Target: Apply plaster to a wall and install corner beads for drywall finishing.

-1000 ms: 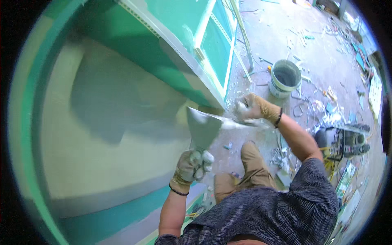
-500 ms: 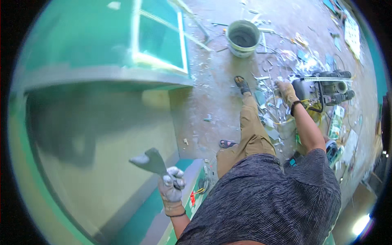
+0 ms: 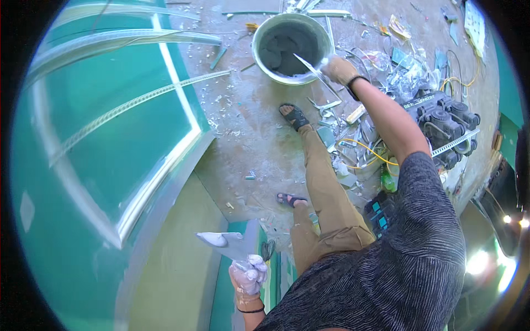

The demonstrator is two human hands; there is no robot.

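Note:
My left hand (image 3: 249,280), in a whitened work glove, is closed around the handle of a wide putty knife (image 3: 238,248). Pale wet putty (image 3: 214,239) lies on its blade. Farther out, my right hand (image 3: 339,70), gloved too, is at the right rim of a round bucket (image 3: 288,81). It grips what looks like a second putty knife (image 3: 309,66), its thin blade seen nearly edge-on and reaching over the bucket's mouth. Grey putty (image 3: 284,47) fills part of the bucket. The handle in my right hand is hidden by the fingers.
Green boards (image 3: 105,149) with white joint strips and perforated metal trims stand at left. Metal scraps, plastic and a yellow cord (image 3: 361,144) litter the floor right of my legs. Beyond them sits a black machine (image 3: 441,118). My sandalled foot (image 3: 293,116) is just below the bucket.
My right hand has moved from above the scraps by the machine to the bucket, its blade now over the mouth. The view has shifted; my left hand still holds its putty knife.

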